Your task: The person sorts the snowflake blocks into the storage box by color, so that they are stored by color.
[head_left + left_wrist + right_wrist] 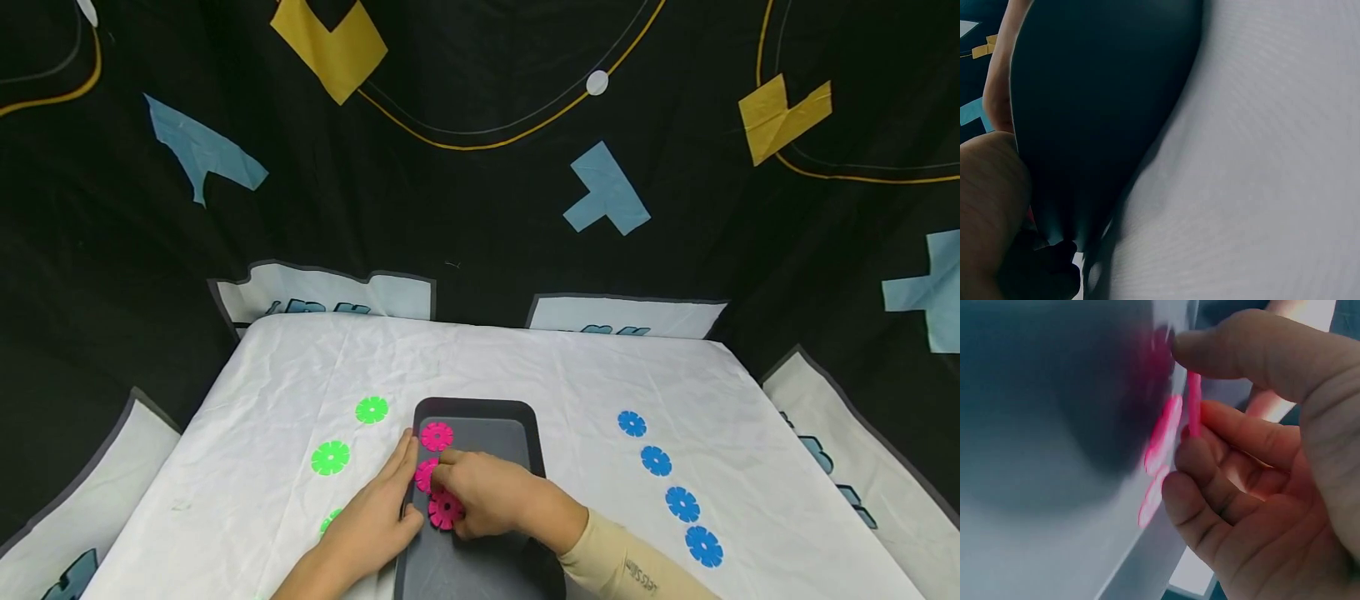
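A dark grey baking tray (pixel 495 429) lies lengthwise before me. My right hand (pixel 491 493) pinches a pink notched disc (pixel 445 509) between thumb and fingers over the tray's left side. In the right wrist view that disc (pixel 1194 403) stands edge-on in the fingertips. Two more pink discs lie in the tray along its left side, a far one (pixel 437 436) and a nearer one (pixel 424 476) partly covered by my right fingers. My left hand (pixel 371 521) rests against the tray's left rim, fingers straight along it, thumb by the edge.
Several green notched discs (pixel 331 457) lie on the white cloth (pixel 570 367) left of the tray; one is partly behind my left hand. Several blue notched discs (pixel 682 504) form a slanting row on the right. A black curtain (pixel 480 225) hangs behind the table.
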A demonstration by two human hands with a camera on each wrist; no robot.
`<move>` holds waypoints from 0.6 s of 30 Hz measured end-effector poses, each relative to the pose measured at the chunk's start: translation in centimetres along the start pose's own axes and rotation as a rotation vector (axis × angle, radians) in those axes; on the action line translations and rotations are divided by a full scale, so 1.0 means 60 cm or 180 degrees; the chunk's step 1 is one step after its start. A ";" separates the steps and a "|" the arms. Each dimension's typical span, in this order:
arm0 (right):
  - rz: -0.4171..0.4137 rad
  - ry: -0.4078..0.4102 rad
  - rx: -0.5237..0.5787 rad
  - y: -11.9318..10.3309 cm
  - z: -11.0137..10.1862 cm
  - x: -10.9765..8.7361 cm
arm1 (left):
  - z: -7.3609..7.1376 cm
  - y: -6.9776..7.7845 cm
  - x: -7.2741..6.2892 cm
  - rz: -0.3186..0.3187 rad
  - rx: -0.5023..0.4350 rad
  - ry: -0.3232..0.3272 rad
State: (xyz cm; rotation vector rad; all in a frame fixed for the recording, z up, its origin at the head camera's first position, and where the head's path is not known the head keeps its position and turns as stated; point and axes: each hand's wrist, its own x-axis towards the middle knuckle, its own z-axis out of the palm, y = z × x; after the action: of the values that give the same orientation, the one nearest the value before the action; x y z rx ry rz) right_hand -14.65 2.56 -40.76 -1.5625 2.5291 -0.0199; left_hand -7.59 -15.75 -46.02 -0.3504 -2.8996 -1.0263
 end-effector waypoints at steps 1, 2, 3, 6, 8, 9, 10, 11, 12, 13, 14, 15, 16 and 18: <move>-0.0025 -0.0033 0.0043 -0.003 0.002 0.002 | 0.000 0.000 0.000 -0.0005 -0.0003 -0.0003; -0.0051 -0.0059 0.0083 -0.005 0.004 0.004 | 0.001 0.000 0.000 -0.0007 -0.0001 -0.0005; -0.0073 -0.0080 0.0127 -0.007 0.006 0.005 | 0.001 0.000 0.000 -0.0009 -0.0002 -0.0006; -0.0103 -0.0105 0.0196 -0.012 0.011 0.010 | 0.002 0.001 0.001 -0.0002 0.0002 -0.0012; -0.0096 -0.0100 0.0222 -0.015 0.014 0.011 | 0.002 0.001 0.001 0.0004 0.0013 -0.0011; -0.0080 -0.0093 0.0233 -0.016 0.016 0.012 | 0.002 0.001 0.001 0.0005 0.0015 -0.0008; -0.0058 -0.0086 0.0236 -0.018 0.018 0.012 | 0.001 0.001 0.001 0.0009 0.0021 -0.0006; -0.0039 -0.0081 0.0236 -0.019 0.019 0.013 | 0.001 0.001 0.000 0.0010 0.0026 -0.0002; -0.0022 -0.0077 0.0238 -0.019 0.021 0.012 | 0.001 0.001 0.000 0.0011 0.0028 0.0001; -0.0003 -0.0073 0.0251 -0.020 0.022 0.012 | 0.001 0.001 0.000 0.0011 0.0031 0.0007; 0.0005 -0.0068 0.0259 -0.020 0.023 0.012 | 0.001 0.001 0.000 0.0008 0.0033 0.0006; 0.0008 -0.0061 0.0273 -0.020 0.023 0.011 | 0.001 0.001 0.000 0.0003 0.0038 0.0001; 0.0013 -0.0049 0.0283 -0.019 0.023 0.010 | 0.001 0.001 0.000 -0.0004 0.0038 -0.0003; 0.0013 -0.0002 0.0350 -0.017 0.022 0.007 | 0.002 0.001 0.000 -0.0021 0.0046 -0.0006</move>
State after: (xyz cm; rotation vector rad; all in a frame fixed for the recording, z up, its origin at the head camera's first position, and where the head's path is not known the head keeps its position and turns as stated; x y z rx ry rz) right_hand -13.72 1.82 -42.01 -1.5155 2.4849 -0.1554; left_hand -7.59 -15.63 -46.05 -0.3416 -2.9101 -1.0060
